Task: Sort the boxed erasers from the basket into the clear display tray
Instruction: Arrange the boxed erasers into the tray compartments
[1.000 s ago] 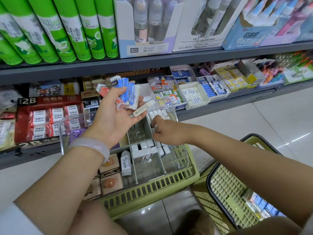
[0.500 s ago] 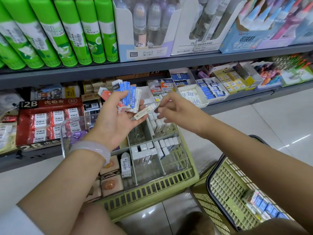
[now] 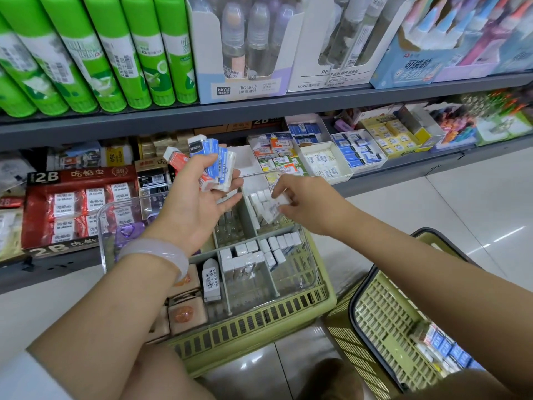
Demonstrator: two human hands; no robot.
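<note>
While the left hand (image 3: 199, 203) grips a fan of boxed erasers (image 3: 212, 163), the right hand (image 3: 302, 202) seemingly pinches one white eraser (image 3: 277, 204) over the clear display tray (image 3: 310, 269), stationery shelves (image 3: 259, 111) behind.

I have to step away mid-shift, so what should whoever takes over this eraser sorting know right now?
Left hand: palm up above the clear display tray, holding a fanned stack of boxed erasers, blue-sleeved and red-sleeved.
Right hand: fingers pinch one white boxed eraser over the tray's far right compartment.
Done: white erasers stand in rows in the far and middle compartments; one lies flat near the front.
Left: seat the pinched eraser, sort the left-hand stack, then fetch the erasers remaining in the green basket at the right.
</note>
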